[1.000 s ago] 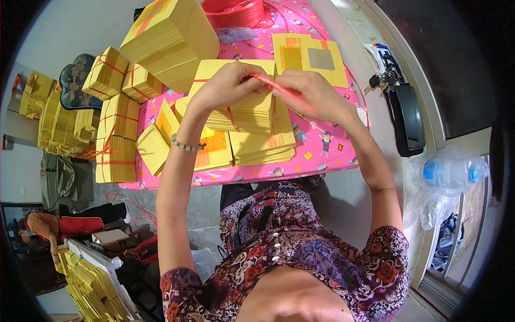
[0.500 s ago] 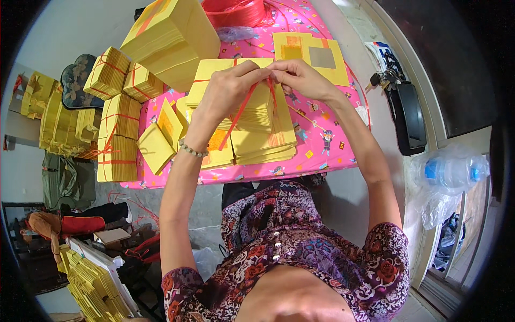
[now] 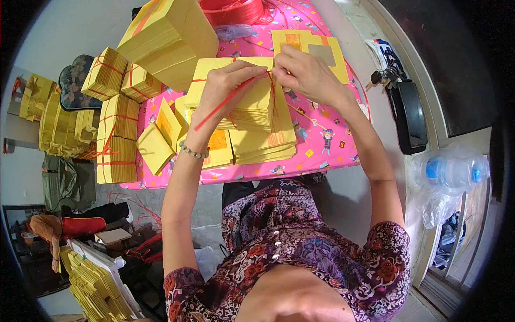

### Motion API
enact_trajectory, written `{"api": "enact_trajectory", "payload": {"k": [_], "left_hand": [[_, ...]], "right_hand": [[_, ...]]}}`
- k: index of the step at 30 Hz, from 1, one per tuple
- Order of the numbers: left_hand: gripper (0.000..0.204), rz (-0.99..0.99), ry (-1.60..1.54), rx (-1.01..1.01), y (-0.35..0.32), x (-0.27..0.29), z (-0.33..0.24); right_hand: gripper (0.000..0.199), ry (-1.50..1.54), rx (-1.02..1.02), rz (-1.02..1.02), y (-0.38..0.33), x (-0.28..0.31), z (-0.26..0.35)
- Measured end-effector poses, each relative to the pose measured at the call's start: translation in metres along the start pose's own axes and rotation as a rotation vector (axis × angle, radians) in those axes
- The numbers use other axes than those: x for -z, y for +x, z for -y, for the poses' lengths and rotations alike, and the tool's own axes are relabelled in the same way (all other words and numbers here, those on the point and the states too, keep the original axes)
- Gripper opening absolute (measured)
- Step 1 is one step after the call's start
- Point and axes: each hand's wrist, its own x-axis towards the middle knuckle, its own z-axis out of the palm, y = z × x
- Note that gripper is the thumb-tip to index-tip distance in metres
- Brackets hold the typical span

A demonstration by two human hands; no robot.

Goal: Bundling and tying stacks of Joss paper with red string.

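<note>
On the table in front of me lies a stack of yellow paper (image 3: 241, 117) with red plastic string (image 3: 225, 107) running around it. My left hand (image 3: 228, 86) bends over the top of the stack, its fingers pinched on the string near the right corner. One loose end of the string slants down to the left across that wrist. Just right of the corner, my right hand (image 3: 311, 78) is closed, its fingertips by the string; what lies inside them is hidden. Larger yellow sheets (image 3: 273, 147) lie under the stack.
Tied yellow bundles (image 3: 117, 163) stand at the table's left, beside a tall yellow block (image 3: 177, 48). A red string coil (image 3: 230, 13) sits at the back, and flat yellow sheets (image 3: 335, 59) at the right. A person (image 3: 80, 225) is at the far left.
My right hand has pulled slightly away from my left and turned into a closer curl. The loose string end has swung up and left, over my left wrist.
</note>
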Motion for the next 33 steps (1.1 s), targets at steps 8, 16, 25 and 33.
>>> {"api": "enact_trajectory", "payload": {"k": [8, 16, 25, 33], "left_hand": [[0.01, 0.057, -0.116, 0.25, -0.001, 0.004, 0.001], [0.01, 0.077, -0.035, 0.298, -0.004, 0.015, 0.001], [0.009, 0.053, -0.13, 0.419, -0.004, 0.011, 0.0], [0.011, 0.196, -0.694, 0.439, 0.004, -0.002, 0.0]], "right_hand": [[0.023, 0.068, -0.078, -0.016, -0.028, -0.01, -0.008], [0.025, 0.191, -0.101, -0.067, -0.036, -0.023, -0.008], [0.023, 0.274, -0.159, -0.089, -0.041, -0.039, -0.015], [0.023, 0.402, -0.243, -0.061, -0.044, -0.043, -0.013]]}}
